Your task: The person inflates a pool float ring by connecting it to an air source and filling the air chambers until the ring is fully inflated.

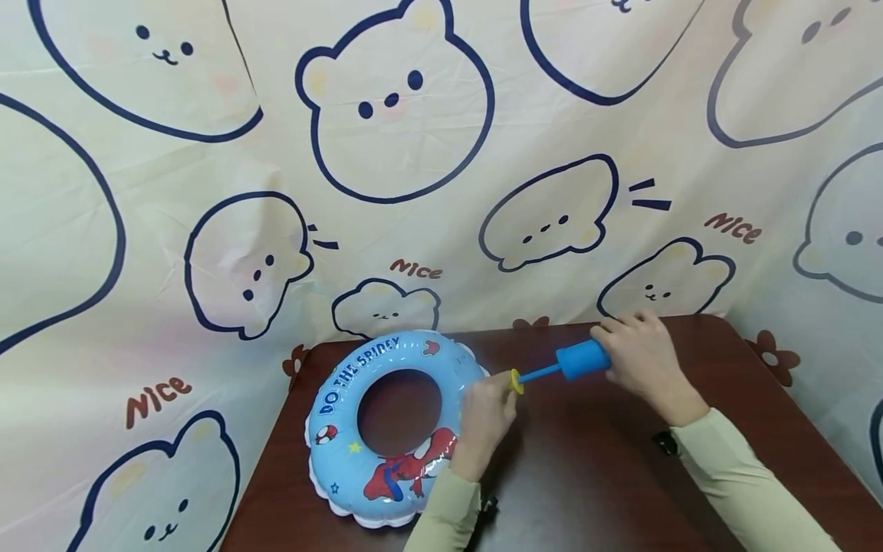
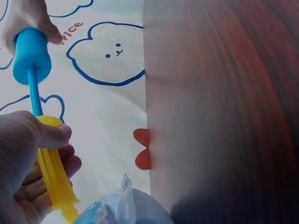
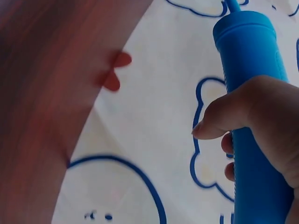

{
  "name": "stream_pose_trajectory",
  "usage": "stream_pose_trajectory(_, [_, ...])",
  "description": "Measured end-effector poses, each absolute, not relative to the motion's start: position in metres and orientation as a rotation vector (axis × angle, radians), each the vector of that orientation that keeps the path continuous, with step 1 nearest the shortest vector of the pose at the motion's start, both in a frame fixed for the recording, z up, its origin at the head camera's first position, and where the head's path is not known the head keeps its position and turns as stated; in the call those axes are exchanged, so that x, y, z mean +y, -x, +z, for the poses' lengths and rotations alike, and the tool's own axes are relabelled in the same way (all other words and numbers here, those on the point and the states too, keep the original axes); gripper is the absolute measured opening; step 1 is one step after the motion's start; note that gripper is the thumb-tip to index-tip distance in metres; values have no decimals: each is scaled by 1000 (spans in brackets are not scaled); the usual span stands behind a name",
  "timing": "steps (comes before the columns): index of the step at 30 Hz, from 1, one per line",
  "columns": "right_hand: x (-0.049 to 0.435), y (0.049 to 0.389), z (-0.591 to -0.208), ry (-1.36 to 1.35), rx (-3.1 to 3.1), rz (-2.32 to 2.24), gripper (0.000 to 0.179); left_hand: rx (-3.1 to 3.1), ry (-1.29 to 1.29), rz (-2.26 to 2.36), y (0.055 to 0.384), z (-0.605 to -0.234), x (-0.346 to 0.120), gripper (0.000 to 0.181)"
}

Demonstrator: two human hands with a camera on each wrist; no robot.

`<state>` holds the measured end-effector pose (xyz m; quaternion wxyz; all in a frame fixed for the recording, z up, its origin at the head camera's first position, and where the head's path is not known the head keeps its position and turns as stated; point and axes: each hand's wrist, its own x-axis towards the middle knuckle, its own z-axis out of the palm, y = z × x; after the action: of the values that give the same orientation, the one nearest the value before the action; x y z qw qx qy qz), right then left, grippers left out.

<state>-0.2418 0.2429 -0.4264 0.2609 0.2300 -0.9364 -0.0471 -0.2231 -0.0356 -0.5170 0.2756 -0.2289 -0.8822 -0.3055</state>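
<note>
A hand pump has a blue barrel (image 1: 582, 359), a thin blue rod (image 1: 540, 374) drawn out, and a yellow end piece (image 2: 55, 172). My right hand (image 1: 643, 366) grips the barrel, its fingers and thumb wrapped round it in the right wrist view. With curled fingers and thumb, my left hand (image 1: 485, 418) holds the yellow piece, whose narrow tip overlaps the ring's edge in the left wrist view. Left of the pump is an inflated light-blue swim ring (image 1: 338, 468) with cartoon prints, its right side partly behind my left hand. A clear valve flap (image 2: 126, 205) stands up from it.
The swim ring rests on a dark brown table (image 1: 586, 483). Behind and beside the table hangs a cream cloth (image 1: 428, 230) printed with bear outlines, reaching down to the table's back edge.
</note>
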Motion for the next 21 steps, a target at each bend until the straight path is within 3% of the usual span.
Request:
stream_pose_trajectory(9, [272, 238, -411, -587, -2413, -110, 63, -2339, 614, -825, 223, -517, -35, 8])
stream_pose_trajectory(17, [240, 240, -422, -651, -2342, -174, 69, -2304, 578, -799, 221, -518, -34, 12])
stream_pose_trajectory(21, [222, 241, -431, -653, -2331, -171, 63, -2282, 586, -775, 223, -520, -33, 14])
